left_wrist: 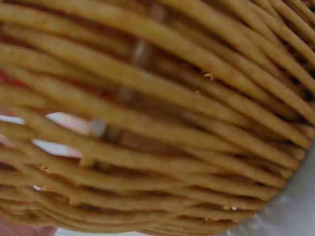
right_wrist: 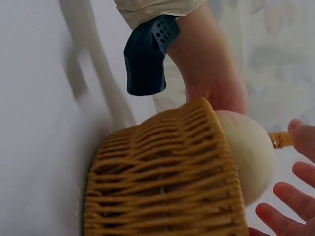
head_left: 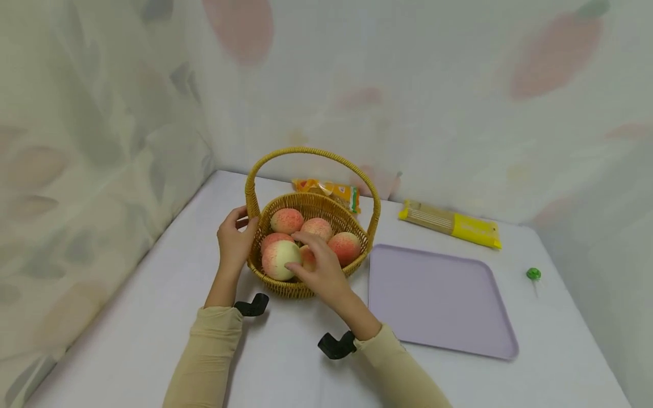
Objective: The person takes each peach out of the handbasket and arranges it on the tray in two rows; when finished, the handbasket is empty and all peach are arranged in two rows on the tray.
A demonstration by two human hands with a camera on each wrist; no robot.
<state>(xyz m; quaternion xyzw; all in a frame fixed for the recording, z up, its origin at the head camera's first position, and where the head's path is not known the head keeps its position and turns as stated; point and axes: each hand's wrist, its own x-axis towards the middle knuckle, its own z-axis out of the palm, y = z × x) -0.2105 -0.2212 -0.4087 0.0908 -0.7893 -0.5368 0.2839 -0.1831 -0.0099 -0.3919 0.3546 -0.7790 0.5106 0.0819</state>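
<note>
A wicker basket with a tall arched handle holds several pink-and-cream peaches. My left hand grips the basket's left side by the handle's base, its thumb near the rim. In the left wrist view, the woven wall fills the picture. Over the front of the basket, my right hand has its fingers spread, the thumb overlapping a pale peach in the head view. Seen from the right wrist, the fingers stand apart beside that peach, which rises above the rim.
A lilac tray lies to the right of the basket. Behind it is a yellow packet of noodles, and an orange packet lies behind the basket. A green lollipop is at the far right. Patterned cloth walls border the white table.
</note>
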